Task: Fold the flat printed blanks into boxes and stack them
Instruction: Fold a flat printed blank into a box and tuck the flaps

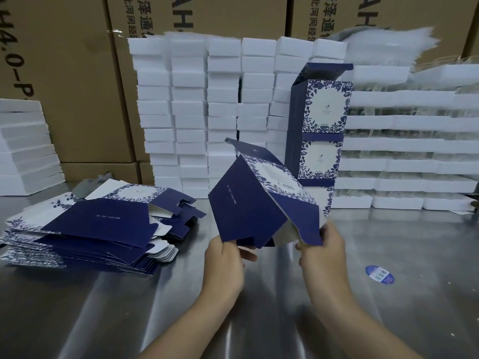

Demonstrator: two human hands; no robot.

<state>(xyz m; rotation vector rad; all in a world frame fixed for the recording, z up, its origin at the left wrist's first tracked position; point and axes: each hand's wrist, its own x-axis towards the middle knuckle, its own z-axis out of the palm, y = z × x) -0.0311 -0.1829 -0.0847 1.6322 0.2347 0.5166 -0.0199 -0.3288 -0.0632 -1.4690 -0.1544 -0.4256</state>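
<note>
- Head view is showing, at the left, a pile of flat blanks [85,229] lying on the steel table [103,307], blue sides up and tab ends pointing right. I think the pile is lying there so that the left hand is finding the next sheet easily.
- The left hand [224,265] is gripping the half-folded box [248,203], its fingers curling round the lower left edge. It seems to be steadying the body while the other side is being worked.
- The box is hanging in the air above the table, between the pile and the finished stack, and is touching neither.
- Its long axis is tilting. The open bottom end, with loose flaps, is facing down and toward the person, and the lid end is pointing up and away, toward the wall of white foam blocks [191,112]. This tilt is probably giving a clear look into the bottom.
- The right hand [324,257] is pinching the large blue flap at the lower right corner. In my judgement, closing the bottom is the step going on.
- Behind, to the right, the stack of finished boxes [321,136] is standing upright against the foam, printed faces forward and the top lid open. The lowest box is partly hidden.
- Farther right, a round sticker [379,278] is lying on the table.
</note>
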